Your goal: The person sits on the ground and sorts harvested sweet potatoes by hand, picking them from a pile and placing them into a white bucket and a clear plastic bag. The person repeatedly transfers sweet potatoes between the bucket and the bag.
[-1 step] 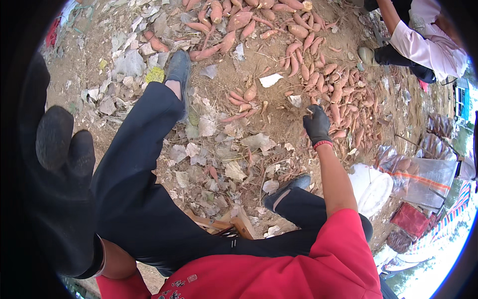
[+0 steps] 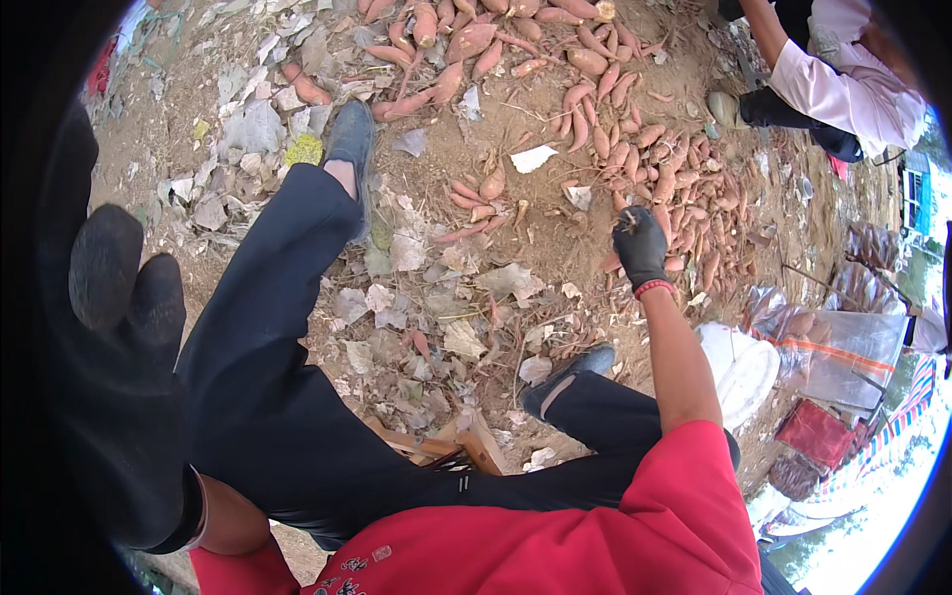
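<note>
My left hand, in a dark glove, is raised close to the camera along the left rim, its fingers partly visible and apart, with nothing visible held in them. My gloved right hand has its fingers closed at the near edge of a heap of sweet potatoes, low over the soil; what they hold is too small to make out. A small group of loose sweet potatoes lies to its left, and more roots spread along the top of the view.
My shoes rest among dry leaves, a wooden stool below me. Another person in a pale shirt is at upper right. A white sack or container, plastic bags and a red bundle sit on the right.
My right hand has moved slightly right and down, with its fingers turned a little. The ground appears slightly higher in the view.
</note>
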Tool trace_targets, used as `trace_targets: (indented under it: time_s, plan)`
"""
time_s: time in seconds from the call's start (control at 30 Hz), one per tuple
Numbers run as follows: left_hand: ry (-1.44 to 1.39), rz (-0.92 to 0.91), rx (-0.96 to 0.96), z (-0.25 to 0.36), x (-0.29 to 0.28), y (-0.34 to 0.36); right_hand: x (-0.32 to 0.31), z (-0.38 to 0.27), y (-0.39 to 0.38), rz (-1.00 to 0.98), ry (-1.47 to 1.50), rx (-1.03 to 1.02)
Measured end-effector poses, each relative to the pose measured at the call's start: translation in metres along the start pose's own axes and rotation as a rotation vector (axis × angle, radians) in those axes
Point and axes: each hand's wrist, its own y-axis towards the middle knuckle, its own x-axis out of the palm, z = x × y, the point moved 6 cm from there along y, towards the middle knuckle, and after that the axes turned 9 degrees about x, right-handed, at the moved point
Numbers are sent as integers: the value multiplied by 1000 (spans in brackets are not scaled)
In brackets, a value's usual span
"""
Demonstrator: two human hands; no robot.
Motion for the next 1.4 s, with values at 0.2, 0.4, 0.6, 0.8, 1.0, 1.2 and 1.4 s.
trace_targets:
  time_s: [0.2, 0.4, 0.6, 0.8, 1.0, 1.2, 1.4]
  plan:
    - [-1844, -63, -121, 78, -9, 55, -202, 98, -18, 62, -173, 226]
    - [-1228, 359, -542, 149, -17, 76, -336, 259, -100, -82, -741, 548]
    - [-1699, 166, -136, 114, 7, 74, -216, 131, -15, 39, -610, 134]
    - [-1816, 153, -120, 89, 18, 60, 45, -150, -43, -490, -259, -508]
    - [-1847, 203, -112, 65, 12, 51, 137, -208, -56, -519, -534, -479]
    - [-1869, 211, -119, 60, 17, 45, 158, -204, -60, -479, -454, -479]
    - [-1898, 186, -97, 60, 25, 41, 163, -188, -62, -311, -382, -584]
